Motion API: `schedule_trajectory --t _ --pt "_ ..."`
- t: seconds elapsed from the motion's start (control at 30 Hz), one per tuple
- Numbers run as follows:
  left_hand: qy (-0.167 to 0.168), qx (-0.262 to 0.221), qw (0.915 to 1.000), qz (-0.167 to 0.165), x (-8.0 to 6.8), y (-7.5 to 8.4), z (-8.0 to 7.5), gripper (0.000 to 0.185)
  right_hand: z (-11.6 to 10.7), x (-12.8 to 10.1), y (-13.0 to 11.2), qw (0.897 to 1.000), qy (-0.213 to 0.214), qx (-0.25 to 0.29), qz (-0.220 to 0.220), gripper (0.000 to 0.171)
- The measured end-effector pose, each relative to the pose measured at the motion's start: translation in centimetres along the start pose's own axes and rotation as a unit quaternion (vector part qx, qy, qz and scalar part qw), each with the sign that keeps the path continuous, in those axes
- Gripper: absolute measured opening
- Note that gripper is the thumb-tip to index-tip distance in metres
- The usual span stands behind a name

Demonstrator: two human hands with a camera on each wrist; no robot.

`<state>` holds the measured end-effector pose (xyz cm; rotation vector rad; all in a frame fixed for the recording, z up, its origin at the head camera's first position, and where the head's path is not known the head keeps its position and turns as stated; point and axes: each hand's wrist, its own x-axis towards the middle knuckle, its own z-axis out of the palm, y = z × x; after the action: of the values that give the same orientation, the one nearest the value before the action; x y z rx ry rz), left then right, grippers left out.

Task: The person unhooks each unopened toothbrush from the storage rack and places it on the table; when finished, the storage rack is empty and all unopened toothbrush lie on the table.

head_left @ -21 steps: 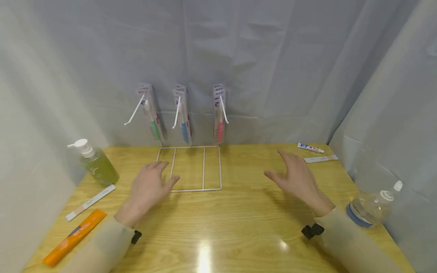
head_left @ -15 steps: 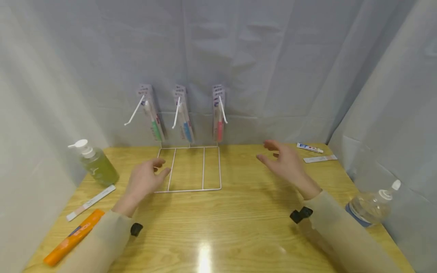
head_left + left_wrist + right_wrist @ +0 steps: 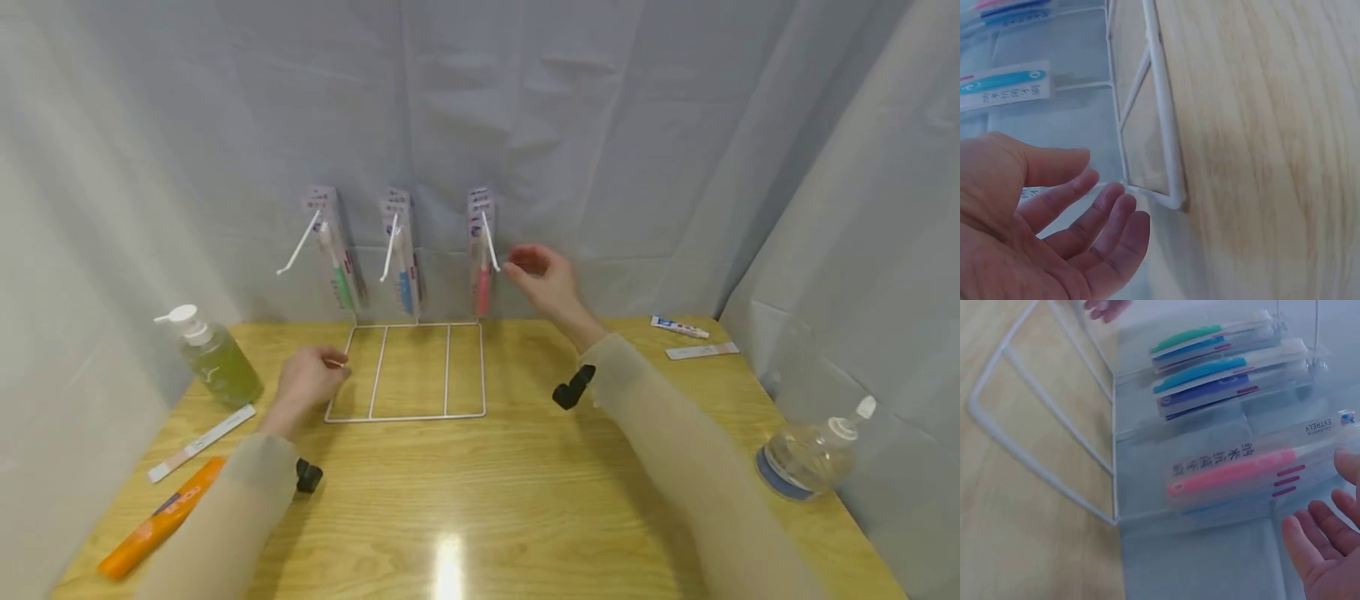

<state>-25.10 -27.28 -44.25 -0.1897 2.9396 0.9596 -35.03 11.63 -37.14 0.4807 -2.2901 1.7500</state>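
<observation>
My right hand is raised beside the right hook of a white wire rack, its fingers loosely bent with nothing in them. A packaged pink toothbrush hangs on that hook, just beyond my fingertips in the right wrist view. Packs with a blue toothbrush and a green toothbrush hang from the middle and left hooks. Low at the left corner of the rack's base is my left hand, palm showing and fingers slightly curled around nothing. More packs hang behind the front ones.
On the left stand a green pump bottle, a white paper strip and an orange tube-like pack. To the right lie a small toothpaste tube, another paper strip and a clear pump bottle. A grey curtain hangs behind.
My right hand has moved left and up, from over the table to beside the pink toothbrush's hook. My left hand has drawn slightly left and back, its fingers bending a little more.
</observation>
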Motion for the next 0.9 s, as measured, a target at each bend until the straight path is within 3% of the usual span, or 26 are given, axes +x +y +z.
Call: schedule_trajectory --t 0.07,0.3,0.47,0.57,0.8,0.9 --pt "-0.001 0.003 1.0000 -0.009 0.7 -0.7 0.4 0.039 0.7 1.0 -0.2 1.000 0.006 0.022 0.001 0.037" --pt "0.028 0.017 0.9994 -0.012 5.4 -5.4 3.3 0.038 1.8 2.4 -0.7 0.999 0.019 0.042 0.006 0.029" --pt "0.015 0.022 0.9990 -0.036 7.2 -6.8 4.5 0.043 2.1 2.4 -0.8 0.997 0.042 0.052 0.029 0.023" --pt "0.011 0.032 0.9989 -0.033 8.5 -8.1 5.4 0.040 2.2 2.4 -0.7 0.997 0.050 0.054 0.035 0.022" --pt "-0.004 0.043 0.9983 -0.038 6.2 -5.1 4.0 0.043 1.7 1.9 -0.7 0.994 0.059 0.083 0.029 0.018" --pt "0.003 0.056 0.9979 -0.034 7.7 -6.7 4.9 0.042 0.5 1.2 -1.0 0.995 0.059 0.076 0.030 0.017"
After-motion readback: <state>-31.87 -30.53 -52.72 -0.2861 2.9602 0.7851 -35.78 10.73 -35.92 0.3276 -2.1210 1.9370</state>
